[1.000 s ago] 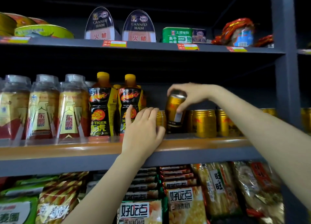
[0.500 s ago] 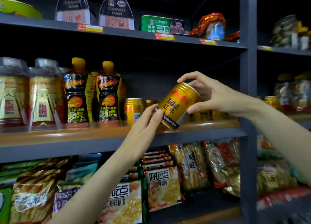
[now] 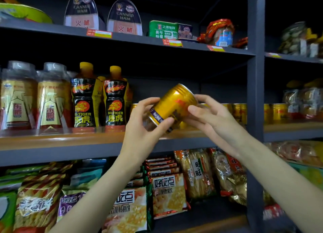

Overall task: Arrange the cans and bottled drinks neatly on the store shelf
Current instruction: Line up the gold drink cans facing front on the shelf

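Reaching up from below, both forearms met at a gold can (image 3: 172,107). Left hand (image 3: 139,128) pinched its lower end; right hand (image 3: 208,114) gripped the upper end. Label print blurred. Can tilted, held off the middle shelf (image 3: 61,141), in front of the can row (image 3: 239,112).

Open shelf gap (image 3: 139,128) between Hi-Tiger bottles (image 3: 115,100) and cans (image 3: 239,112)
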Demonstrator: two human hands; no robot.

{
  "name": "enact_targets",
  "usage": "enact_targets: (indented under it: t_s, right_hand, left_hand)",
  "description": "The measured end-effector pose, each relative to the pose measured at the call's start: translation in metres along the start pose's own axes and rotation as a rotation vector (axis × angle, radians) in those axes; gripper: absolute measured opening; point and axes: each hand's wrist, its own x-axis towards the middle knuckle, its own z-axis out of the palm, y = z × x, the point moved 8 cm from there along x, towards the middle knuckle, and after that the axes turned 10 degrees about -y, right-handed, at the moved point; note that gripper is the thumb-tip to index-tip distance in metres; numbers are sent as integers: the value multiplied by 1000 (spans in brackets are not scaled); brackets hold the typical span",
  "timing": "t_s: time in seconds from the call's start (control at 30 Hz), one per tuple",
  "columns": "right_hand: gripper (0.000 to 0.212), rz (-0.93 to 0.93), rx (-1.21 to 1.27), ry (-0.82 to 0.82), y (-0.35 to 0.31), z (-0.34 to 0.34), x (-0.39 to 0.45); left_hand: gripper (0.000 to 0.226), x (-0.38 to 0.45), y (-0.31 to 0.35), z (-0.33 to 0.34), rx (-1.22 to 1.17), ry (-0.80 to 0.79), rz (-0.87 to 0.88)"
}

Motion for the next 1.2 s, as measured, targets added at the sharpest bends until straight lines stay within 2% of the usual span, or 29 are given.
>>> enact_targets:
  t_s: [0.1, 0.17, 0.23, 0.3, 0.37, 0.4, 0.47, 0.53, 0.6, 0.67, 0.77, 0.87, 0.93, 1.1, 1.2]
  right_hand:
    - [65, 14, 72, 82, 1, 0, 1]
    - [60, -21, 53, 118, -4, -3, 0]
    - [55, -59, 31, 114, -11, -4, -2]
    - [52, -94, 33, 82, -17, -3, -4]
    - [50, -117, 50, 48, -21, -1, -4]
    - [50, -118, 51, 40, -22, -1, -4]
    - [58, -113, 22, 51, -24, -1, -5]
    - [67, -82, -22, 119, -24, -5, -6]
    - [63, -41, 17, 172, -18, -7, -8]
    - [57, -8, 133, 138, -12, 1, -7]
    - [64, 84, 322, 124, -1, 13, -4]
    - [61, 199, 555, 192, 14, 16, -4]
    - [58, 262, 665, 180, 23, 20, -5]
    - [62, 305, 723, 135, 31, 25, -8]
    - [57, 269, 714, 167, 28, 18, -7]
  left_hand:
    - [56, 5, 18, 9, 307, -53, 166]
    - [63, 7, 17, 14, 277, -92, 129]
    - [66, 8, 4, 17, 19, -164, -32]
    - [66, 3, -9, 29, -391, -286, -200]
    - [62, -2, -12, 36, -724, -333, -283]
    - [58, -3, -10, 36, -782, -332, -281]
    - [54, -2, -3, 30, -687, -278, -202]
    - [58, 1, 7, 18, -437, -173, -80]
    - [62, 5, 18, 7, -240, -89, 48]
    - [69, 8, 24, 3, -51, -73, 151]
    - [76, 12, 28, 6, 251, -112, 242]
    - [78, 13, 28, 7, 161, -94, 226]
    - [79, 12, 30, 4, 99, -56, 229]
    - [74, 10, 39, 7, 193, -82, 274]
    - [71, 8, 40, 9, 145, -154, 277]
